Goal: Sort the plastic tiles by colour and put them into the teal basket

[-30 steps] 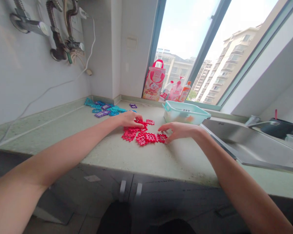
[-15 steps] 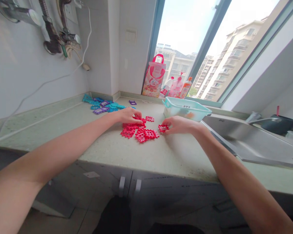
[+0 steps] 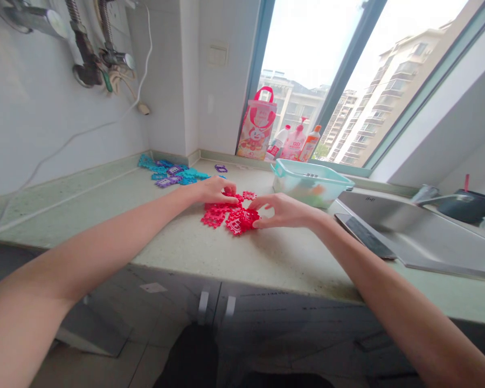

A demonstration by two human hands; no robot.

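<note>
A heap of red plastic interlocking tiles [image 3: 214,216] with toothed edges lies on the counter. My left hand [image 3: 215,189] rests over the heap's back left part, fingers curled down onto a red tile that they partly hide. From the right, my right hand [image 3: 285,210] reaches to the heap with thumb and fingers curved about a red tile [image 3: 248,217]. This tile overlaps others, so its outline is hard to separate. Another red tile [image 3: 248,195] lies just behind. Farther left is a pile of blue and purple tiles [image 3: 173,173].
A pale turquoise basin [image 3: 313,180] stands behind my right hand, beside the steel sink [image 3: 420,231]. A dark flat phone-like object [image 3: 364,236] lies at the sink's edge. One purple tile [image 3: 221,168] lies near the wall. A pink bag [image 3: 257,129] and several bottles [image 3: 293,143] line the window.
My right hand has moved left, bringing its red tile from beside the heap onto it. My left hand stays over the heap, nearly unmoved. The view has shifted slightly.
</note>
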